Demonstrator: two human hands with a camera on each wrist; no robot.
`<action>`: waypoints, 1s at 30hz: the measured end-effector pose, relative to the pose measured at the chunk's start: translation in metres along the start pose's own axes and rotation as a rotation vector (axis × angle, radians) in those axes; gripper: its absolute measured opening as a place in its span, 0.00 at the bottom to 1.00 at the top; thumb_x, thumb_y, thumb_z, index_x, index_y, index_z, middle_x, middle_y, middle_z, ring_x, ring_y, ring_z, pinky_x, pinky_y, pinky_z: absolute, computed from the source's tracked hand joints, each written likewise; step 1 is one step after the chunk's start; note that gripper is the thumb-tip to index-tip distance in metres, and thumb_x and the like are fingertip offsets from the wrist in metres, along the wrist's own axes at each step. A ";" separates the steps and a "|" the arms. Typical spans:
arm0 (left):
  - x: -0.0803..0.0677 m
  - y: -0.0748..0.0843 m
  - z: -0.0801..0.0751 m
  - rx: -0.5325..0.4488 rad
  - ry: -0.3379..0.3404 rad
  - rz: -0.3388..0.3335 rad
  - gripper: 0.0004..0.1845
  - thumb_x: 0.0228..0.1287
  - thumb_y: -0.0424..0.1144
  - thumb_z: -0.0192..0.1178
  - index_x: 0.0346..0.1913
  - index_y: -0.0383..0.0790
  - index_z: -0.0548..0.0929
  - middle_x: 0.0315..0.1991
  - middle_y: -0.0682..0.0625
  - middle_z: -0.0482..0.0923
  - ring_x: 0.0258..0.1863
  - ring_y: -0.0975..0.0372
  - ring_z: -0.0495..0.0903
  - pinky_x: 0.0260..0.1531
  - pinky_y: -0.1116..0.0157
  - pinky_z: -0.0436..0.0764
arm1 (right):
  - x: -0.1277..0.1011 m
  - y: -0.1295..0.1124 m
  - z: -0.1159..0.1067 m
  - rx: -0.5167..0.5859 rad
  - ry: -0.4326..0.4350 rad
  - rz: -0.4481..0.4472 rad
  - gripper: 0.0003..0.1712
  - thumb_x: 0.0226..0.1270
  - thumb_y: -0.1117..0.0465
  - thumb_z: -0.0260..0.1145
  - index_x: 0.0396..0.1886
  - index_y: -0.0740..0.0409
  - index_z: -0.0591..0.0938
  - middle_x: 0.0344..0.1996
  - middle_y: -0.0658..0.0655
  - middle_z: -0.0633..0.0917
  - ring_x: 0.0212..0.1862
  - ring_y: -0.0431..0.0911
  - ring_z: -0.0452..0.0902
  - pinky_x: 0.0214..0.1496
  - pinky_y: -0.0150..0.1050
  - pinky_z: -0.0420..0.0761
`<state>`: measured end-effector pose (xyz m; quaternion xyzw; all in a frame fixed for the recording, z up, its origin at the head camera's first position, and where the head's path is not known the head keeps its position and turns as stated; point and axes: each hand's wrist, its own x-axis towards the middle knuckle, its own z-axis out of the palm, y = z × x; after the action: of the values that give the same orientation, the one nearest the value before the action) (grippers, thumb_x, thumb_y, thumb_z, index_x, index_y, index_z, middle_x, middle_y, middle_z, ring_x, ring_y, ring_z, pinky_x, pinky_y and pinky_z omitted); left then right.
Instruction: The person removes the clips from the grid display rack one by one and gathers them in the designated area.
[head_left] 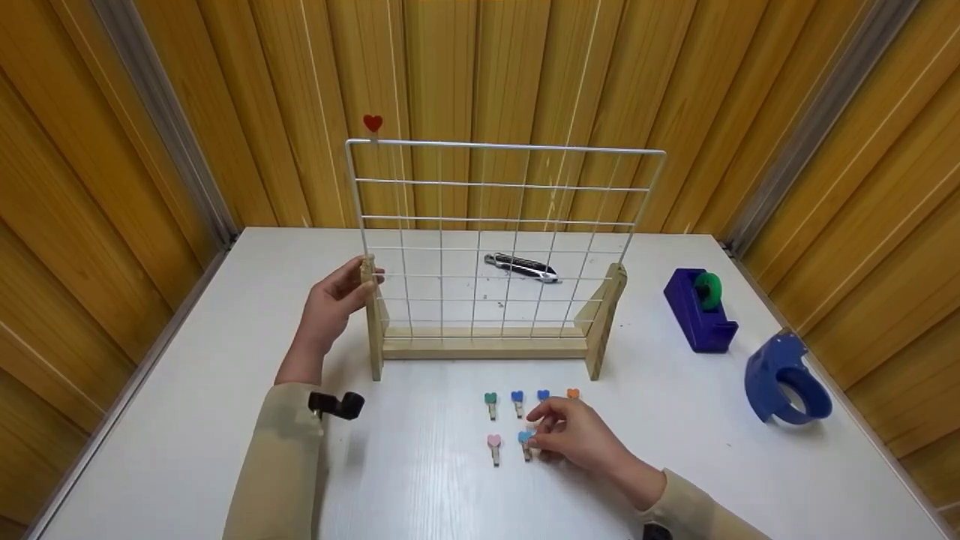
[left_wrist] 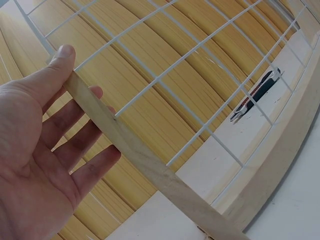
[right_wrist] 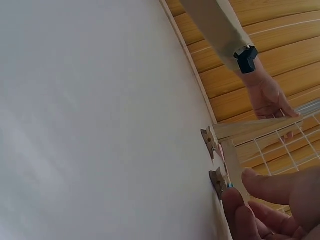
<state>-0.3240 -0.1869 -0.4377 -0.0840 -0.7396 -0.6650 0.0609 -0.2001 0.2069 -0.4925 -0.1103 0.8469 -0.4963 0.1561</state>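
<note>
I'm gripping the rack's wooden post [head_left: 370,315] with my left hand [head_left: 330,304]; in front, my right hand [head_left: 574,435] is seemingly pinching the light-blue clip [head_left: 525,442].

White wire grid [head_left: 495,240] stands upright in wooden stand [head_left: 480,346], frame centre; light-blue heart clip [head_left: 526,442] apparently lies flat, lower centre.
</note>
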 end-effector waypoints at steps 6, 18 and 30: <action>0.000 0.002 0.000 0.006 0.006 -0.009 0.29 0.76 0.39 0.60 0.77 0.47 0.69 0.68 0.42 0.79 0.68 0.53 0.78 0.67 0.56 0.79 | -0.002 -0.014 -0.009 -0.029 0.020 -0.057 0.19 0.60 0.65 0.77 0.49 0.69 0.83 0.32 0.55 0.85 0.31 0.43 0.84 0.32 0.29 0.84; 0.000 0.001 0.000 -0.020 0.003 0.014 0.31 0.74 0.40 0.62 0.77 0.46 0.69 0.68 0.41 0.79 0.66 0.56 0.80 0.64 0.61 0.81 | -0.002 -0.057 -0.024 -0.069 0.058 -0.185 0.19 0.62 0.62 0.77 0.50 0.64 0.85 0.38 0.57 0.88 0.40 0.44 0.82 0.39 0.29 0.82; -0.001 0.001 0.000 -0.009 0.000 -0.005 0.31 0.74 0.42 0.63 0.77 0.48 0.69 0.68 0.43 0.79 0.67 0.56 0.80 0.66 0.58 0.80 | 0.010 -0.110 -0.032 -0.118 0.099 -0.325 0.17 0.65 0.60 0.75 0.52 0.56 0.85 0.42 0.57 0.88 0.45 0.45 0.84 0.48 0.30 0.85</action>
<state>-0.3230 -0.1873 -0.4370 -0.0822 -0.7368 -0.6685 0.0589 -0.2176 0.1761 -0.3832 -0.2303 0.8521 -0.4693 0.0253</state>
